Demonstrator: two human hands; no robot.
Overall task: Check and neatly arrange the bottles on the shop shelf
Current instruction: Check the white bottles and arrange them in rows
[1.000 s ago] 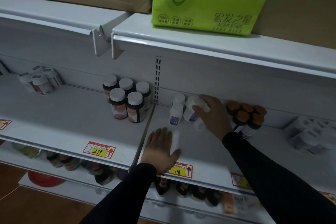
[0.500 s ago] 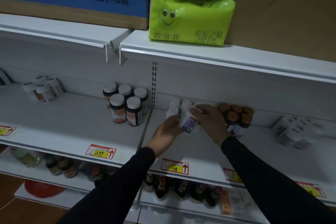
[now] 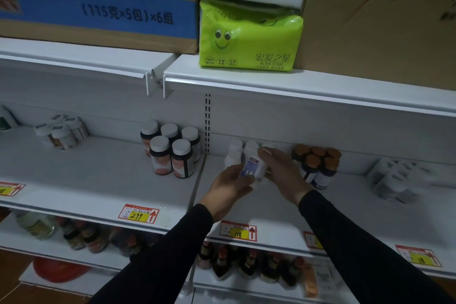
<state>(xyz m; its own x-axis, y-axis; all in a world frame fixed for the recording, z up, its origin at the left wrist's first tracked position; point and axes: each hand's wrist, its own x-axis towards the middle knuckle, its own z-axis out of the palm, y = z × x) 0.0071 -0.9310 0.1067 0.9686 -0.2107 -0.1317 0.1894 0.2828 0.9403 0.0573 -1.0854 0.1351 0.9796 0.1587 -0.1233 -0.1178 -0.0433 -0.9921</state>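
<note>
Here both hands meet over the middle shelf (image 3: 283,207), just in front of a small cluster of white bottles (image 3: 235,153) standing against the back panel. The left hand (image 3: 228,189) and the right hand (image 3: 283,173) hold one white bottle with a purple label (image 3: 253,168) between them, tilted, its label turned toward the camera. The left fingers (image 3: 243,177) curl under and around its lower part; the right fingers (image 3: 265,153) curve over its top and far side. The bottle looks like light, rigid plastic with a smooth wall and a glossy label, so it is probably easy to lift but apt to slip if pinched only at the cap; the safer hold seems to be around the body, below the cap, as it is now taken. Standing it upright among its neighbours calls for care, since narrow bottles packed closely could topple like skittles. To the left stand dark bottles with white caps (image 3: 172,150), well apart; just right of the right hand sits a group of orange-capped bottles (image 3: 317,165). A yellow price tag (image 3: 238,231) marks the shelf edge below the hands.
</note>
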